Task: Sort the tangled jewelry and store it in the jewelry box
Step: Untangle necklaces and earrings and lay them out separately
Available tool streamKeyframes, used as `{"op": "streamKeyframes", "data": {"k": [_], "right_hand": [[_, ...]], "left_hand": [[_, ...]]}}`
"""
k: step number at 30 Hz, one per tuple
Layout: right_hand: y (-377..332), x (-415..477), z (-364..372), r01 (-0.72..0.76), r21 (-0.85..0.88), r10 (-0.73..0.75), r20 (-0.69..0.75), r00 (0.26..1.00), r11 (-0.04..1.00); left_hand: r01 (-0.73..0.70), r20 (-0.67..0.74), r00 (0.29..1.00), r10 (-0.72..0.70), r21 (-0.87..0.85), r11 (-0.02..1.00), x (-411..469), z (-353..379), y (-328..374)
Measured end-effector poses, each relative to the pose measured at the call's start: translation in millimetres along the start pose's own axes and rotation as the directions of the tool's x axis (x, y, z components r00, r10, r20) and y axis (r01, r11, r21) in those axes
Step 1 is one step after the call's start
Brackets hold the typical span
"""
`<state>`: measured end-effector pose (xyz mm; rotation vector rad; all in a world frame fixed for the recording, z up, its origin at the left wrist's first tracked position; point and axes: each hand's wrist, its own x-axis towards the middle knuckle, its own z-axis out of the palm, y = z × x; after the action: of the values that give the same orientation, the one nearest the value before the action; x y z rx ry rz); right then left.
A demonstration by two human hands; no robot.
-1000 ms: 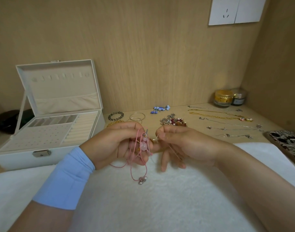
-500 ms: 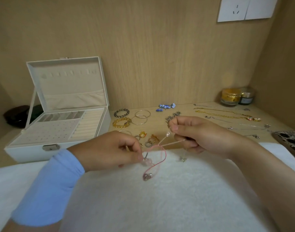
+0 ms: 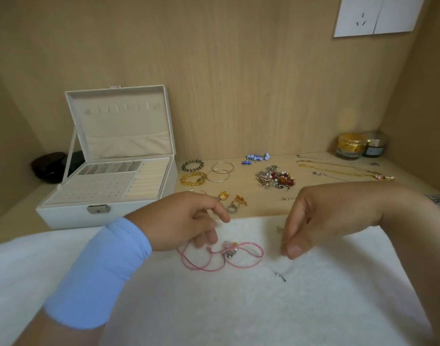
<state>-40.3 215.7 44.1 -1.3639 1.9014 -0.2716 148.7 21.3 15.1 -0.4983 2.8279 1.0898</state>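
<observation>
A white fluffy towel (image 3: 239,315) is covering the near desk. An open white leatherette jewelry box (image 3: 71,213) is standing at its ten o'clock, lid upright. The left hand (image 3: 184,221) is hovering with loosely curled fingers, gripping nothing, at eleven o'clock of a pink cord bracelet with pale beads (image 3: 229,250), which is lying looped on the towel. At the bracelet's three o'clock, the right hand (image 3: 321,216) is pinching a thin silver pendant chain (image 3: 280,275).
</observation>
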Motion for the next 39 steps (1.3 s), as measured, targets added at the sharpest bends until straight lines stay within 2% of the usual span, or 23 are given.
{"op": "streamKeyframes", "data": {"k": [2,5,8,11,15,20,22,25,29,30,31,33,36,37,39], "right_hand": [[-6.6,-3.3,-3.0,-0.052,-0.042,0.05,-0.037,0.998,0.998],[-16.2,6.5,-2.2,-0.108,-0.099,0.097,-0.104,0.99,0.989],[-22.4,25.9,5.6,0.018,-0.049,-0.03,-0.259,0.965,0.999],[-23.7,45.5,15.6,0.152,0.038,-0.131,-0.33,0.935,0.988],[-27.1,58.1,18.6,0.234,0.338,-0.12,-0.324,0.938,0.912],[-33.9,60.5,11.6,0.37,0.61,-0.272,-0.25,0.929,0.701],[-34.7,62.2,8.6,0.404,0.688,-0.334,-0.243,0.911,0.603],[-34.0,61.5,5.5,0.492,0.701,-0.379,-0.328,0.865,0.516],[-29.3,60.0,6.6,0.567,0.597,-0.395,-0.406,0.824,0.568],[-27.5,59.9,7.4,0.562,0.58,-0.381,-0.413,0.827,0.59],[-25.7,59.5,8.2,0.552,0.561,-0.361,-0.422,0.832,0.617],[-20.5,60.4,8.6,0.524,0.546,-0.312,-0.435,0.844,0.654],[-12.3,59.0,7.6,0.486,0.566,-0.247,-0.447,0.86,0.667],[-10.1,58.2,7.1,0.476,0.578,-0.228,-0.45,0.863,0.663],[-6.2,56.8,5.9,0.471,0.611,-0.208,-0.453,0.867,0.636]], "left_hand": [[-0.039,-0.024,0.999,0.042,0.126,0.991,9.4,6.5,-5.8],[-0.135,0.105,0.988,0.114,0.223,0.965,13.6,15.1,-10.4],[-0.175,0.086,0.983,0.16,0.209,0.962,11.9,17.0,-14.8],[-0.183,-0.058,0.979,0.194,0.151,0.971,9.2,13.8,-15.3],[-0.26,-0.27,0.924,0.269,0.07,0.963,4.3,-4.0,-5.0],[-0.334,-0.525,0.797,0.298,0.029,0.942,12.5,-27.4,16.2],[-0.388,-0.593,0.767,0.244,-0.126,0.913,17.0,-33.4,27.7],[-0.488,-0.645,0.757,0.101,-0.455,0.745,21.0,-42.5,46.6],[-0.56,-0.593,0.805,0.001,-0.759,0.332,18.4,-55.2,61.2],[-0.547,-0.574,0.819,-0.01,-0.784,0.294,17.1,-57.7,60.5],[-0.53,-0.562,0.827,-0.015,-0.789,0.311,16.0,-60.3,58.5],[-0.5,-0.572,0.82,-0.002,-0.718,0.483,13.0,-64.7,51.4],[-0.372,-0.583,0.81,0.067,-0.423,0.826,4.5,-65.6,38.2],[-0.314,-0.578,0.812,0.082,-0.314,0.896,1.3,-64.4,33.8],[-0.201,-0.595,0.798,0.093,-0.117,0.973,-4.5,-62.8,23.3]]}}
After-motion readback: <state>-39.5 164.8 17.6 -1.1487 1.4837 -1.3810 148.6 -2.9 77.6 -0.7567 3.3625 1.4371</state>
